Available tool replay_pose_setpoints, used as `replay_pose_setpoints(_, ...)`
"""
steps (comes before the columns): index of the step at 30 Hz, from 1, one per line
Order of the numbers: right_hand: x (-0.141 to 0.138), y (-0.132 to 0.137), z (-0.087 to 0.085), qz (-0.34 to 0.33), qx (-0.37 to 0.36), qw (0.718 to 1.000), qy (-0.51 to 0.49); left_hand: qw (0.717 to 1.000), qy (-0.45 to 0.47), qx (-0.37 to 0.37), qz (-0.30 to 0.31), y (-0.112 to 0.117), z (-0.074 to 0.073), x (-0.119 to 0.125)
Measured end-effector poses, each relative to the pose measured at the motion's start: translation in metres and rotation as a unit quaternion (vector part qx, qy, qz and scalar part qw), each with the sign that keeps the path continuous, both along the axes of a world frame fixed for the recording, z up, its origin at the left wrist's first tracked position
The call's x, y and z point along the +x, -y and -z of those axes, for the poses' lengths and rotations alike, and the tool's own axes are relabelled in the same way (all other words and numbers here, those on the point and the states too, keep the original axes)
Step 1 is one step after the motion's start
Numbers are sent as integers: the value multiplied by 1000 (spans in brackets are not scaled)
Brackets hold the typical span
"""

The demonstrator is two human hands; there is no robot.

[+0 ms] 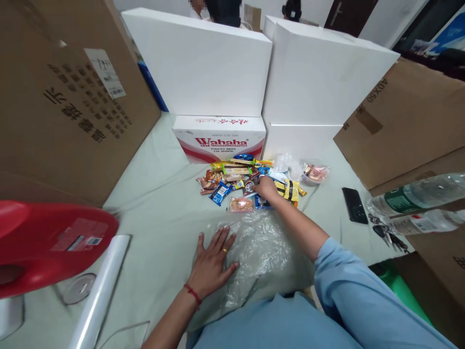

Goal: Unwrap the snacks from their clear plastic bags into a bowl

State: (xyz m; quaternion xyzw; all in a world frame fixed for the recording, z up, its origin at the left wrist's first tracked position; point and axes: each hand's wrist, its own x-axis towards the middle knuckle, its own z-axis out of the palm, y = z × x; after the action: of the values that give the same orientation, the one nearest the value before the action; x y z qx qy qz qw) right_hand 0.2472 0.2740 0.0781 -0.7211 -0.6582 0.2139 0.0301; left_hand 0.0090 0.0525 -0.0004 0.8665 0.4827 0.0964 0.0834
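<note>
My left hand [213, 264] lies flat with its fingers spread, on the left edge of a clear plastic bag [269, 247] on the table. My right hand [266, 188] reaches into a pile of wrapped snacks. Its fingers point down and look bunched together; their tips are mostly hidden, and I cannot make out what is between them. Beside them is a dark brown snack packet [250, 187]. Nearby lie a blue snack packet [220, 193], a yellow snack packet [291, 190] and a clear-wrapped snack [241, 204]. A pink-brown packaged snack [315, 172] rests at the pile's right end.
A Wahaha carton [220, 140] and white boxes [203, 63] stand behind the pile. Large cardboard boxes [69, 97] flank the table. At right are a phone [354, 205], keys [388, 235] and plastic bottles [421, 194]; at left, a red object [54, 242] and a white roll [101, 291].
</note>
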Motion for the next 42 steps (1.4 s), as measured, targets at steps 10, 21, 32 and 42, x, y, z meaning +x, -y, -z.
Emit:
replay_pose_setpoints(10, 101, 71, -40, -100, 153, 954, -236, 998, 17, -40, -33, -14, 2, 6)
replay_pose_setpoints(21, 32, 181, 4, -473, 81, 877, -4, 997, 25, -48, -63, -12, -17, 12)
replay_pose_setpoints(32, 27, 172, 36, -416, 137, 898, -44, 998, -1, -57, -31, -11, -13, -27)
replay_pose_setpoints(42, 22, 196, 47, -433, 169, 883, -71, 993, 69, -82, -43, -28, -15, -38)
